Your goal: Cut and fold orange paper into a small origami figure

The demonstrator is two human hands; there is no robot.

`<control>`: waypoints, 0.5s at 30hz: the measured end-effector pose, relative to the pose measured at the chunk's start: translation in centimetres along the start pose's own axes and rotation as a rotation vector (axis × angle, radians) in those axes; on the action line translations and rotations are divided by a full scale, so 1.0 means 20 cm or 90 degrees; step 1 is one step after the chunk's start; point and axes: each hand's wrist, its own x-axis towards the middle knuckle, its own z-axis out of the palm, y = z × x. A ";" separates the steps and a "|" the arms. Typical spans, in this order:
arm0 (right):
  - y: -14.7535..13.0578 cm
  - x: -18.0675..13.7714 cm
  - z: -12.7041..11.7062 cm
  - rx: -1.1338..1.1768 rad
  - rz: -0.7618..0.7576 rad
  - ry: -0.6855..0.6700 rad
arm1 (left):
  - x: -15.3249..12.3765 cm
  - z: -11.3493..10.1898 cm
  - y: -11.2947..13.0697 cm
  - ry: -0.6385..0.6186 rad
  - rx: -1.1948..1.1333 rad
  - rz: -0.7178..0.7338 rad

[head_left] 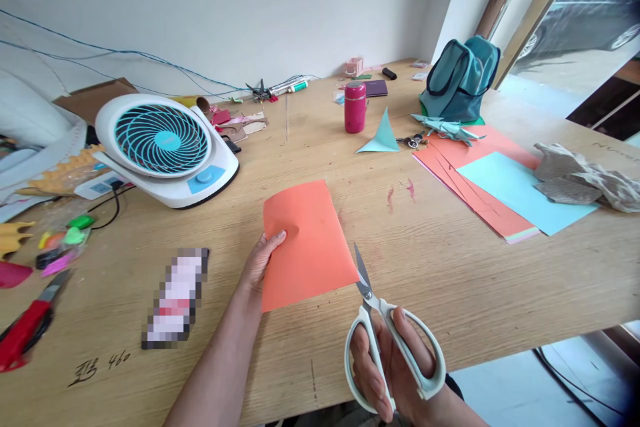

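Note:
An orange sheet of paper is held above the table by my left hand, thumb on top and the other fingers hidden beneath. My right hand has its fingers through the white handles of a pair of scissors. The scissors' blades are parted, and they meet the sheet's lower right corner. From this angle I cannot tell whether the paper lies between the blades.
A white fan stands at the left, with red-handled scissors nearer me. Behind the sheet are a pink flask and a folded blue paper. At the right lie coloured sheets, crumpled paper and a teal bag.

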 end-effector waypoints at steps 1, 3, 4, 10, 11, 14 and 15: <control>0.00 0.00 0.00 0.000 -0.008 0.002 | 0.00 0.00 0.00 -0.005 0.003 0.001; 0.00 0.01 0.01 0.006 -0.015 0.010 | 0.01 0.00 -0.01 -0.003 0.013 0.002; 0.01 0.01 0.01 0.008 -0.016 0.016 | 0.01 -0.01 -0.01 0.001 0.018 0.002; 0.02 -0.01 0.02 0.002 -0.016 0.057 | 0.02 -0.02 -0.02 -0.009 0.017 0.014; 0.02 -0.01 0.02 0.004 -0.020 0.060 | 0.02 -0.02 -0.02 -0.015 0.017 0.016; 0.03 -0.01 0.02 0.005 -0.033 0.065 | 0.02 -0.02 -0.02 -0.019 0.022 0.021; 0.04 -0.01 0.01 0.004 -0.035 0.066 | 0.02 -0.02 -0.02 -0.017 0.024 0.022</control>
